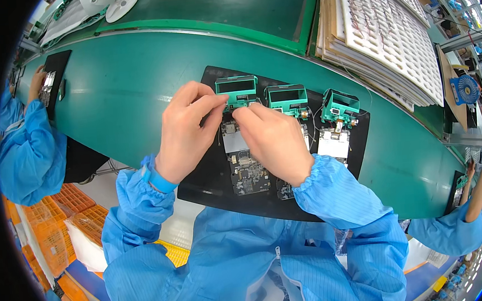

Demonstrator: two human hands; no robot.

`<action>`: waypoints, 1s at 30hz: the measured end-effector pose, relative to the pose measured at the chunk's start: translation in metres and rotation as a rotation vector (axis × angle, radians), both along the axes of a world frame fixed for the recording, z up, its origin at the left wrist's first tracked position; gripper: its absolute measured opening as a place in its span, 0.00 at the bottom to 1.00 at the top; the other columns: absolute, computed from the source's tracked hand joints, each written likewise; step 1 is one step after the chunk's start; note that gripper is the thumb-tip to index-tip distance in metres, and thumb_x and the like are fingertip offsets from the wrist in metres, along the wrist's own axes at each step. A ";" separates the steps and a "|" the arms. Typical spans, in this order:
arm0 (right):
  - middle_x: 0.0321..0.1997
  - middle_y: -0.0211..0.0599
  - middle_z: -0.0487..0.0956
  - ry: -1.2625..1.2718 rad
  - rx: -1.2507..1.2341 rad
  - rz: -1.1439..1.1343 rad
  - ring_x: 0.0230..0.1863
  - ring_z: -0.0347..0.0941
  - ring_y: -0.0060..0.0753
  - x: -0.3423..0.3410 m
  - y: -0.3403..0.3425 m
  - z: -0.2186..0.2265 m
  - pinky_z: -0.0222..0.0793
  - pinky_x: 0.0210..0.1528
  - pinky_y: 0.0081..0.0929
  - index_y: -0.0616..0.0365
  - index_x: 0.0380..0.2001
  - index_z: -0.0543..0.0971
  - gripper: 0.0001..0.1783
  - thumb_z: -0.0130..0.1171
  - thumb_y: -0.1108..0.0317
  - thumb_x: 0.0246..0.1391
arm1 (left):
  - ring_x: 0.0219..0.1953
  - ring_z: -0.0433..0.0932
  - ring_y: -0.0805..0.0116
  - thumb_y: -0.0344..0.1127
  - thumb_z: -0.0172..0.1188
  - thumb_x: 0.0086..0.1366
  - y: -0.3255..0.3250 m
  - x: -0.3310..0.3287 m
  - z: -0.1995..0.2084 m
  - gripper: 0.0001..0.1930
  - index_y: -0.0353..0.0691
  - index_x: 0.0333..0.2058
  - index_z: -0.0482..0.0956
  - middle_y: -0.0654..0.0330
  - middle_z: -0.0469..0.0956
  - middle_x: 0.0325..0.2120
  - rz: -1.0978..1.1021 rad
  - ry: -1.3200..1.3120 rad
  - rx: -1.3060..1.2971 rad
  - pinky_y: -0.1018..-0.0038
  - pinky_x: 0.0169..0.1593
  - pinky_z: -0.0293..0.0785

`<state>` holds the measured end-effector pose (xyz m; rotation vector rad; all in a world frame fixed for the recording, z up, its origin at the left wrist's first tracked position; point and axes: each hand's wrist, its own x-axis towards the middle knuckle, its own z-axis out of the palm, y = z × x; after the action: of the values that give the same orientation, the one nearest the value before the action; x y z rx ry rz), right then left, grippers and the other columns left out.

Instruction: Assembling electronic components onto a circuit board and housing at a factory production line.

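Three green plastic housings stand in a row along the far side of a black mat (210, 183): the left one (236, 85), the middle one (286, 95) and the right one (340, 104). A dark circuit board (249, 172) with a silver plate lies below the left housing. My left hand (188, 126) is closed, thumb and forefinger together at that housing's lower left corner. My right hand (276, 139) is closed too, its fingertips at the housing's lower edge, over the board's top. What either hand pinches is too small to make out.
White foam trays (392, 39) with thin wires are stacked at the back right of the green bench (118, 75). A co-worker's blue sleeve (31, 148) is at the left; another person (452, 219) sits at the right. Orange crates (50, 225) stand below left; a blue fan (466, 88) is far right.
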<state>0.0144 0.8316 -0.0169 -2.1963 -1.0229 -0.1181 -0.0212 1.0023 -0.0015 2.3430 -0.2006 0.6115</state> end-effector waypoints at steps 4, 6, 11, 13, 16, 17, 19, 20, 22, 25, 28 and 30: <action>0.28 0.39 0.71 -0.032 -0.012 0.018 0.28 0.73 0.46 -0.001 -0.002 -0.002 0.71 0.27 0.38 0.57 0.34 0.73 0.09 0.57 0.76 0.47 | 0.28 0.74 0.60 0.21 0.63 0.51 0.001 0.001 0.002 0.08 0.34 0.32 0.81 0.56 0.73 0.26 -0.018 0.064 -0.054 0.70 0.30 0.71; 0.28 0.39 0.71 -0.034 -0.009 0.011 0.29 0.73 0.45 -0.002 -0.003 -0.003 0.71 0.27 0.38 0.57 0.34 0.73 0.09 0.57 0.76 0.47 | 0.31 0.75 0.61 0.20 0.63 0.49 0.002 0.001 -0.001 0.12 0.34 0.35 0.81 0.57 0.73 0.29 -0.044 0.026 0.073 0.71 0.31 0.71; 0.35 0.37 0.75 -0.021 0.000 -0.007 0.32 0.76 0.42 -0.010 -0.014 0.009 0.73 0.29 0.33 0.57 0.37 0.75 0.10 0.58 0.74 0.49 | 0.40 0.73 0.59 0.18 0.60 0.44 0.010 -0.007 -0.001 0.22 0.37 0.43 0.80 0.56 0.72 0.38 -0.110 -0.052 0.439 0.67 0.42 0.70; 0.37 0.37 0.77 -0.033 0.091 -0.046 0.33 0.77 0.41 -0.013 -0.027 0.027 0.74 0.31 0.30 0.56 0.38 0.77 0.13 0.60 0.77 0.46 | 0.45 0.71 0.58 0.18 0.58 0.44 0.016 -0.010 0.003 0.26 0.40 0.46 0.79 0.55 0.71 0.43 -0.084 -0.071 0.646 0.60 0.51 0.66; 0.34 0.38 0.77 -0.074 0.154 -0.245 0.31 0.77 0.40 -0.012 -0.061 0.043 0.75 0.31 0.32 0.56 0.35 0.79 0.12 0.59 0.79 0.45 | 0.46 0.71 0.58 0.19 0.57 0.44 0.016 -0.013 -0.003 0.25 0.39 0.45 0.79 0.55 0.71 0.44 -0.089 -0.149 0.704 0.58 0.52 0.65; 0.32 0.39 0.77 -0.037 0.176 -0.351 0.29 0.76 0.40 -0.006 -0.074 0.045 0.73 0.29 0.32 0.56 0.34 0.80 0.11 0.59 0.80 0.46 | 0.46 0.71 0.58 0.19 0.57 0.44 0.016 -0.011 -0.003 0.25 0.39 0.45 0.79 0.55 0.71 0.44 -0.090 -0.154 0.698 0.58 0.52 0.65; 0.31 0.39 0.76 -0.080 0.126 -0.511 0.26 0.75 0.39 0.005 -0.098 0.036 0.69 0.26 0.29 0.58 0.32 0.80 0.07 0.61 0.78 0.48 | 0.46 0.71 0.56 0.18 0.57 0.44 0.015 -0.007 -0.003 0.25 0.39 0.45 0.79 0.55 0.71 0.44 -0.132 -0.155 0.666 0.60 0.51 0.66; 0.31 0.38 0.76 -0.055 0.113 -0.538 0.26 0.75 0.38 0.007 -0.107 0.030 0.69 0.26 0.28 0.58 0.32 0.80 0.06 0.61 0.78 0.48 | 0.46 0.71 0.56 0.18 0.57 0.44 0.016 -0.005 -0.003 0.25 0.39 0.45 0.79 0.55 0.71 0.44 -0.138 -0.164 0.662 0.60 0.51 0.66; 0.31 0.37 0.76 -0.136 0.074 -0.545 0.26 0.75 0.37 0.009 -0.115 0.014 0.70 0.26 0.28 0.57 0.31 0.80 0.05 0.62 0.76 0.48 | 0.46 0.71 0.55 0.16 0.56 0.44 0.022 -0.003 -0.006 0.25 0.37 0.45 0.79 0.54 0.72 0.43 -0.186 -0.090 0.497 0.62 0.49 0.68; 0.30 0.33 0.76 -0.264 0.036 -0.508 0.26 0.74 0.37 0.006 -0.106 0.008 0.70 0.27 0.29 0.55 0.30 0.80 0.05 0.64 0.73 0.47 | 0.43 0.73 0.54 0.14 0.56 0.43 0.027 -0.004 -0.006 0.26 0.36 0.45 0.79 0.52 0.72 0.42 -0.231 -0.080 0.439 0.64 0.46 0.71; 0.27 0.32 0.73 -0.374 -0.101 -0.510 0.26 0.73 0.34 0.005 -0.101 0.009 0.69 0.24 0.28 0.55 0.27 0.79 0.05 0.65 0.72 0.45 | 0.41 0.74 0.55 0.13 0.55 0.44 0.028 -0.004 -0.004 0.26 0.37 0.45 0.79 0.53 0.72 0.41 -0.255 -0.071 0.438 0.65 0.44 0.71; 0.26 0.31 0.70 -0.450 -0.159 -0.511 0.26 0.73 0.32 0.006 -0.097 0.006 0.68 0.23 0.27 0.55 0.25 0.77 0.05 0.65 0.72 0.44 | 0.40 0.74 0.55 0.13 0.56 0.44 0.029 -0.002 -0.005 0.25 0.38 0.44 0.80 0.53 0.72 0.41 -0.258 -0.066 0.449 0.65 0.44 0.71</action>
<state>0.0209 0.7342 -0.0105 -2.6009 -0.6833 -0.8177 -0.0227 1.0315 -0.0067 2.6609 -0.7236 0.5585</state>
